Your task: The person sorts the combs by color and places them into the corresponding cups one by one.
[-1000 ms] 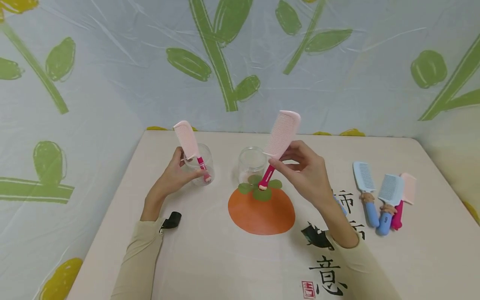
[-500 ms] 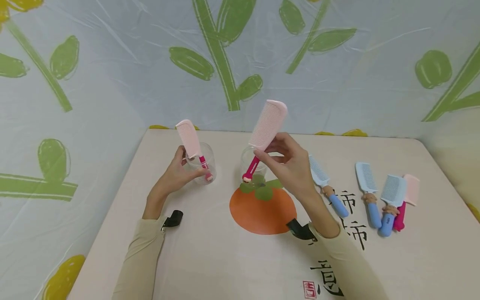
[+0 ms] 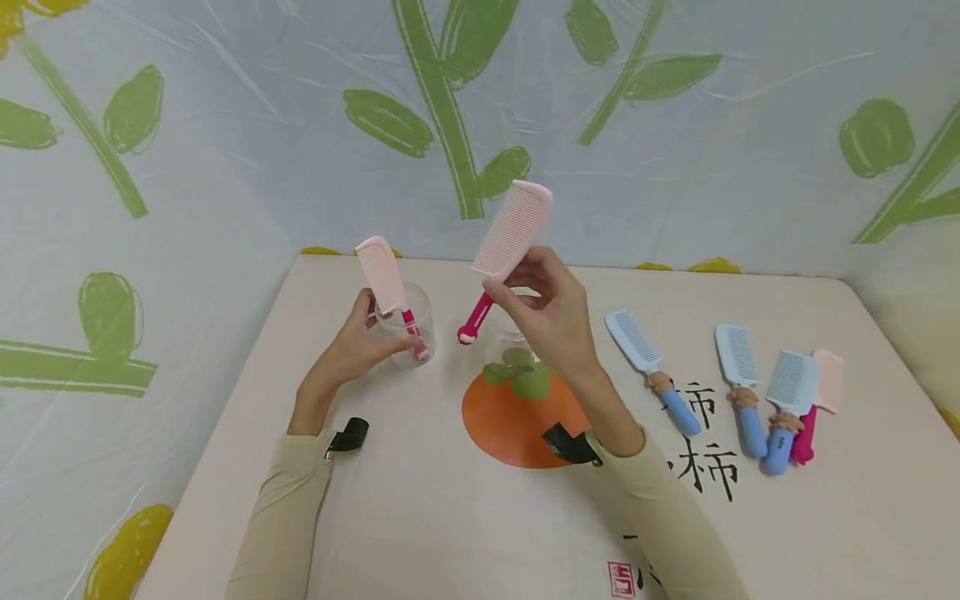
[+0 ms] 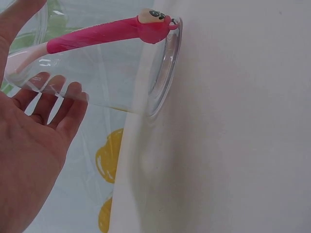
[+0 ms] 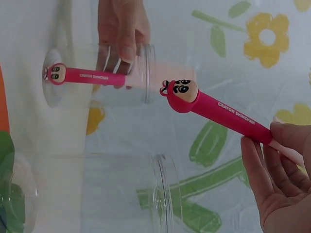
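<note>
My left hand (image 3: pixel 351 354) holds a clear jar (image 3: pixel 422 310) around its side near the back left of the table. A pink comb (image 3: pixel 381 273) with a deep-pink handle stands tilted in that jar, its character-head end down at the base in the left wrist view. Between thumb and fingers, my right hand (image 3: pixel 557 315) pinches a second pink comb (image 3: pixel 513 227) where head and handle meet. Teeth up and handle slanting down-left, this comb is raised between the two jars. In the right wrist view its handle (image 5: pixel 228 116) is outside the left jar, close to the mouth.
A second clear jar (image 3: pixel 498 343) stands upright behind my right hand. On the right lie blue combs (image 3: pixel 633 342), (image 3: pixel 737 358), (image 3: pixel 789 385) and a pink comb (image 3: pixel 828 377) partly beneath the rightmost blue one. An orange fruit print (image 3: pixel 510 425) marks the table cover.
My right hand has carried its pink comb left and up, from right of the second jar to the space between the jars. The left hand keeps holding its jar in place.
</note>
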A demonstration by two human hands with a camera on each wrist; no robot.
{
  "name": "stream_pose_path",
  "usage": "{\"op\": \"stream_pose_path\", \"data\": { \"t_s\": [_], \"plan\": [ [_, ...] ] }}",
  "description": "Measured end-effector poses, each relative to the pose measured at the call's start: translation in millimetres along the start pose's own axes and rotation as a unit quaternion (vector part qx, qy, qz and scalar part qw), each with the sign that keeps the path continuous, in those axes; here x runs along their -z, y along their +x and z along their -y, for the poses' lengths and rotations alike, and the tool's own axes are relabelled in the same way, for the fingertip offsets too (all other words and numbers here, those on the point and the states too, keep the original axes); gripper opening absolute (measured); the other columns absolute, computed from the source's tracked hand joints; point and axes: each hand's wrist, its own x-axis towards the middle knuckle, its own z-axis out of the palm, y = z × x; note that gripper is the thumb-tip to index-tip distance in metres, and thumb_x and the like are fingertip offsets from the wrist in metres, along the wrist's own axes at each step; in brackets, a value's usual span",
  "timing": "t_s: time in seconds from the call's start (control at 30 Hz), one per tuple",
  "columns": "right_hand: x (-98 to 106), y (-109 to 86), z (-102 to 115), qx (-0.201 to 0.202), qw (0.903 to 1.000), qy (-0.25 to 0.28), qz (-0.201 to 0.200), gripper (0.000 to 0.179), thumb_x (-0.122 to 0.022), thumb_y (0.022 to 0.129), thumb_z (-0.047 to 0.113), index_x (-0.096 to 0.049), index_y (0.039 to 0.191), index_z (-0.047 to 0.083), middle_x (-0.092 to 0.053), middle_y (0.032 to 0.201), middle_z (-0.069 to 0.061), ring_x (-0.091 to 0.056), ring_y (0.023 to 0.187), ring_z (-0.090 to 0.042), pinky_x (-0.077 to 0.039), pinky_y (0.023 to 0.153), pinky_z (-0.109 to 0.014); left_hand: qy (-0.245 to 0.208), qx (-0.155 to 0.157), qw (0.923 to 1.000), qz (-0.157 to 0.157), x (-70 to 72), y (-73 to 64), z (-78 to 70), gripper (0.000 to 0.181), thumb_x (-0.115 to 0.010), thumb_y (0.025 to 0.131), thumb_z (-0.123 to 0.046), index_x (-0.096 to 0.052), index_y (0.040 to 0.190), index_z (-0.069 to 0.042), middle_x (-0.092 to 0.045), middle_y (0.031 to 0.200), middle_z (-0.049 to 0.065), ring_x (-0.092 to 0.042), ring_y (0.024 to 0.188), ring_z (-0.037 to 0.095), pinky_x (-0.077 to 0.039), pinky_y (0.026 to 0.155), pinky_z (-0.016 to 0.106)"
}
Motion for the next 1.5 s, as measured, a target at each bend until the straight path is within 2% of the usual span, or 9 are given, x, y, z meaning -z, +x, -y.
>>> {"op": "stream_pose_path", "data": {
  "t_s": [0.2,0.33,0.5,0.8,1.2,1.5],
  "plan": [
    [-12,6.3,-3,0.006,0.9999,0.015,-0.007,0.042,-0.075,0.091,-0.004,-0.057,0.128,-0.004,-0.067,0.114,-0.013,-0.068,0.096,-0.024,-0.061,0.080,-0.033,-0.001,-0.004,1.0000,0.001,-0.3,0.5,1.6,0.085,-0.088,0.084,-0.023,-0.030,0.144,-0.010,-0.043,0.138,0.009,-0.038,0.138,0.028,-0.024,0.121,0.053],
    [-19,10.0,-7,0.019,0.9995,0.019,-0.019,0.043,-0.074,0.091,-0.004,-0.056,0.129,-0.006,-0.066,0.115,-0.014,-0.069,0.098,-0.025,-0.061,0.082,-0.034,0.001,-0.010,0.9999,0.006,0.1,0.7,2.6,0.086,-0.087,0.085,-0.025,-0.029,0.146,-0.010,-0.042,0.139,0.008,-0.037,0.138,0.027,-0.025,0.120,0.054],
    [-29,14.5,-11,0.039,0.9973,0.048,-0.039,0.042,-0.073,0.091,-0.007,-0.054,0.128,-0.008,-0.065,0.114,-0.017,-0.070,0.097,-0.027,-0.060,0.084,-0.037,0.003,-0.012,0.9999,0.009,1.4,0.9,3.6,0.087,-0.086,0.086,-0.026,-0.027,0.148,-0.010,-0.041,0.141,0.008,-0.036,0.137,0.024,-0.026,0.120,0.053],
    [-47,19.7,-14,0.029,0.9947,0.075,-0.064,0.040,-0.074,0.091,-0.006,-0.055,0.126,-0.008,-0.064,0.112,-0.017,-0.069,0.096,-0.025,-0.061,0.084,-0.037,-0.002,-0.007,0.9999,0.007,1.0,1.1,2.4,0.086,-0.086,0.086,-0.022,-0.027,0.148,-0.011,-0.041,0.141,0.009,-0.036,0.137,0.024,-0.025,0.120,0.054],
    [-71,21.3,-22,0.022,0.9965,0.064,-0.049,0.041,-0.076,0.091,-0.002,-0.055,0.126,-0.007,-0.065,0.113,-0.018,-0.069,0.100,-0.029,-0.060,0.084,-0.035,0.007,-0.019,0.9998,-0.003,0.0,2.6,4.1,0.084,-0.088,0.083,-0.030,-0.032,0.142,-0.012,-0.045,0.136,0.006,-0.040,0.134,0.024,-0.026,0.119,0.055],
    [-85,16.3,-30,-0.004,0.9990,0.042,-0.015,0.035,-0.075,0.093,0.004,-0.056,0.122,-0.005,-0.067,0.111,-0.018,-0.070,0.100,-0.027,-0.060,0.085,-0.032,0.001,-0.016,0.9998,-0.008,0.2,0.8,1.7,0.083,-0.089,0.082,-0.030,-0.034,0.141,-0.013,-0.046,0.137,0.003,-0.043,0.132,0.017,-0.025,0.120,0.052]
  ]
}}
